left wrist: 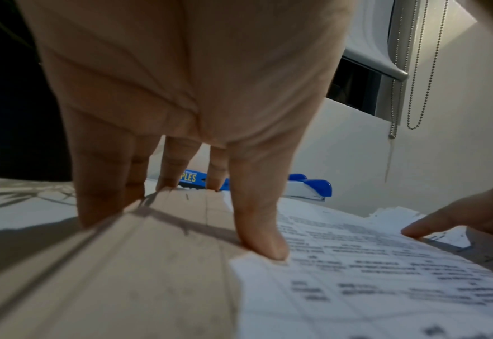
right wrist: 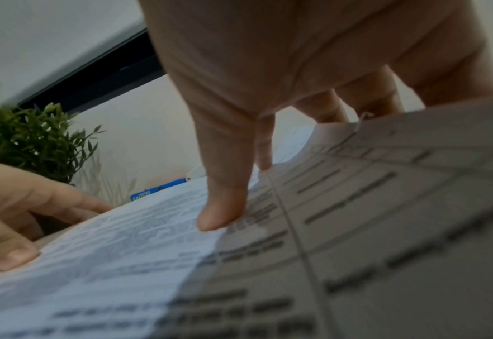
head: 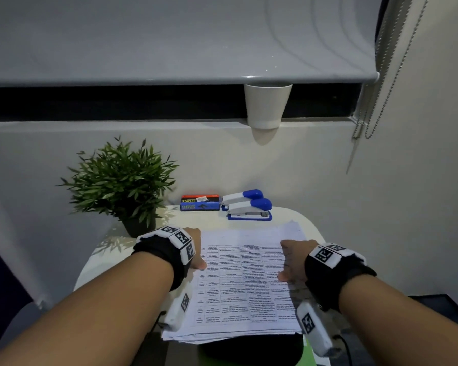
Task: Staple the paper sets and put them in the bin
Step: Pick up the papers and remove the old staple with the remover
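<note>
White table (head: pixel 306 220), paper stack (head: pixel 245 281), plant (head: pixel 119 180), pale wall (head: pixel 381 207)

My wrist bands hid most of both hands from the head view, so only my left thumb (head: pixel 199 264) and right thumb (head: pixel 284 276) showed on the paper stack (head: pixel 245 281). The stack's print stayed too blurred to read. Its near edge overhung the worktop (head: pixel 217 216), covering something dark and green (head: pixel 308 351) I couldn't identify.
</note>
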